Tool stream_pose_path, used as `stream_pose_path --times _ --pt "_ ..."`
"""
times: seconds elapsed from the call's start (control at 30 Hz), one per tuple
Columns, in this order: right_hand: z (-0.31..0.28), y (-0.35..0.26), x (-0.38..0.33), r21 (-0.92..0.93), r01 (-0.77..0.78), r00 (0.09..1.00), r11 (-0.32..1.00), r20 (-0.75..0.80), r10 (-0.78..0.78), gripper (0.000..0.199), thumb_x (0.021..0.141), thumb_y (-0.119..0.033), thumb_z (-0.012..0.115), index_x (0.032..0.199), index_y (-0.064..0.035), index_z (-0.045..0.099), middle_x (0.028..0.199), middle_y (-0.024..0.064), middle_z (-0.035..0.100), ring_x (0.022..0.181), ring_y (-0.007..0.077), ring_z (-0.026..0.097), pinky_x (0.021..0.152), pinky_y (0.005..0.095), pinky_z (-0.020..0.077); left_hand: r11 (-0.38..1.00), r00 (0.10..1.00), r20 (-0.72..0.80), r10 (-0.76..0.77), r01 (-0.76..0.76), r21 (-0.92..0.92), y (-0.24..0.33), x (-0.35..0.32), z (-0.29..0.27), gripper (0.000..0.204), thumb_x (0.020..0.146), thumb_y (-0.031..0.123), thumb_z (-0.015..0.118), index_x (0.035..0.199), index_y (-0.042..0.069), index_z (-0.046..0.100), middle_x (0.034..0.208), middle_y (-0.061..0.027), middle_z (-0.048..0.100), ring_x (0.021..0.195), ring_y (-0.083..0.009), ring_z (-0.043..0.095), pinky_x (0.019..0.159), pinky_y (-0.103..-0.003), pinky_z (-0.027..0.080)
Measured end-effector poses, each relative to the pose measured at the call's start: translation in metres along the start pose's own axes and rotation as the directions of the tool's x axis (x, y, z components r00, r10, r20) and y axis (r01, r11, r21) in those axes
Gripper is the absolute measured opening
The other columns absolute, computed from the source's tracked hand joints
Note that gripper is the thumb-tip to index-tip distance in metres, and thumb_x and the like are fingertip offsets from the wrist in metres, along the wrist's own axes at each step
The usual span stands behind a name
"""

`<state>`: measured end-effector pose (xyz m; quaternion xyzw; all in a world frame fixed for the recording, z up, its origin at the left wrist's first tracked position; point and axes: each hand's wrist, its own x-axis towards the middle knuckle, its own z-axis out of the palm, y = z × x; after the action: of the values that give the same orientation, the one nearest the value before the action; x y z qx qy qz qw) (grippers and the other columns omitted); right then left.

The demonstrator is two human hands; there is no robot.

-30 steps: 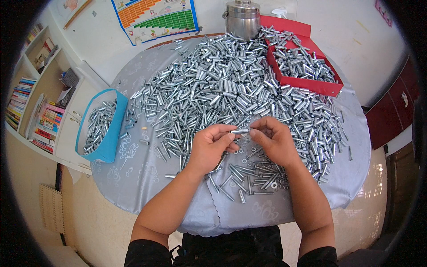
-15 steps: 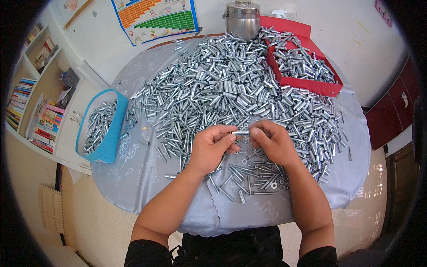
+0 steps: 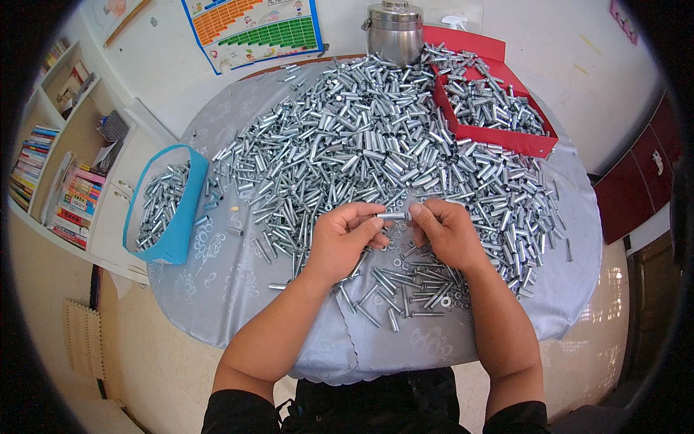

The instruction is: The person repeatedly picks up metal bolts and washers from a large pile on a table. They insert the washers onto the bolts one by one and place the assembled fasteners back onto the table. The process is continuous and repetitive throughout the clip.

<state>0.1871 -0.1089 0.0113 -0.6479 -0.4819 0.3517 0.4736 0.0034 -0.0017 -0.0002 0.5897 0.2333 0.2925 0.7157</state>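
Observation:
Between the fingertips of my left hand (image 3: 340, 240) lies a silvery expansion bolt (image 3: 392, 216) with a smooth metal sleeve, held level. My right hand (image 3: 445, 229) is closed in a pinch at its right end; that end is partly covered by the fingers, and any small part there cannot be made out. Beyond both hands spreads a big heap of metal sleeves and bolts (image 3: 347, 145). Closer to me, below the hands, are loose thin bolts (image 3: 408, 286) and a washer (image 3: 446, 301).
At the left stands a blue box (image 3: 175, 246) of metal parts. A red box (image 3: 499, 137), also full of parts, sits at the far right beside a steel canister (image 3: 395, 36). Everything rests on a round table with a grey cloth (image 3: 238, 289). A bookshelf (image 3: 87, 173) is at the left.
My right hand has shifted slightly to the right, and its fingers have turned at the bolt's end, showing more of the sleeve. My left hand keeps its place.

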Motion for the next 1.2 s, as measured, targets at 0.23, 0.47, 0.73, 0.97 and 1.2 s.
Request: stream_pose_path --times 0.23,0.47,0.73,0.97,1.2 --pt "0.0 0.004 0.001 0.023 0.002 0.999 1.0 0.033 -0.002 0.019 0.091 -0.016 0.066 0.1 0.0013 0.064 0.08 0.0039 0.064 0.071 0.0092 0.058 0.063 0.0247 0.0467 1.0 1.0 0.001 0.007 -0.007 -0.009 0.0 0.0 -0.001 0.021 0.094 0.004 0.057 0.113 -0.004 0.061 0.096 -0.014 0.07 0.075 -0.0154 0.068 0.067 -0.027 0.057" --pt "0.006 -0.001 -0.001 0.118 0.048 0.998 0.992 -0.041 -0.043 0.016 0.091 -0.015 0.066 0.089 0.0009 0.065 0.069 0.0035 0.061 0.062 0.0094 0.056 0.056 0.025 0.0448 1.0 1.0 0.009 0.004 -0.004 -0.008 -0.001 0.0 -0.001 0.021 0.094 0.003 0.058 0.113 -0.004 0.062 0.097 -0.0139 0.07 0.075 -0.0158 0.068 0.067 -0.027 0.057" --pt "0.008 -0.003 -0.001 0.101 0.06 0.998 0.993 -0.039 -0.056 0.021 0.093 -0.019 0.065 0.089 0.0014 0.065 0.068 0.0027 0.06 0.063 0.0089 0.057 0.057 0.0244 0.045 0.999 1.0 0.004 0.008 -0.008 -0.038 -0.001 0.001 -0.002 0.022 0.093 0.003 0.058 0.114 -0.004 0.062 0.096 -0.0144 0.07 0.074 -0.0166 0.068 0.068 -0.027 0.058" --pt "0.015 0.006 0.002 0.17 0.136 0.984 0.976 -0.135 -0.114 0.02 0.092 -0.019 0.066 0.089 0.001 0.066 0.07 0.0028 0.063 0.064 0.0087 0.058 0.058 0.0244 0.0456 0.999 1.0 0.003 -0.005 0.006 -0.032 -0.001 0.001 -0.001 0.022 0.093 0.003 0.059 0.113 -0.004 0.062 0.096 -0.0143 0.07 0.074 -0.0163 0.068 0.067 -0.027 0.058" --pt "0.01 -0.001 0.0 0.226 0.084 0.996 0.971 -0.051 -0.074 0.016 0.089 -0.012 0.069 0.097 0.0021 0.064 0.077 0.0019 0.064 0.068 0.0081 0.059 0.06 0.0238 0.0471 1.0 1.0 0.012 0.003 -0.003 -0.029 0.0 0.0 -0.001 0.021 0.094 0.004 0.058 0.113 -0.004 0.062 0.095 -0.0137 0.07 0.074 -0.0146 0.067 0.067 -0.026 0.057"
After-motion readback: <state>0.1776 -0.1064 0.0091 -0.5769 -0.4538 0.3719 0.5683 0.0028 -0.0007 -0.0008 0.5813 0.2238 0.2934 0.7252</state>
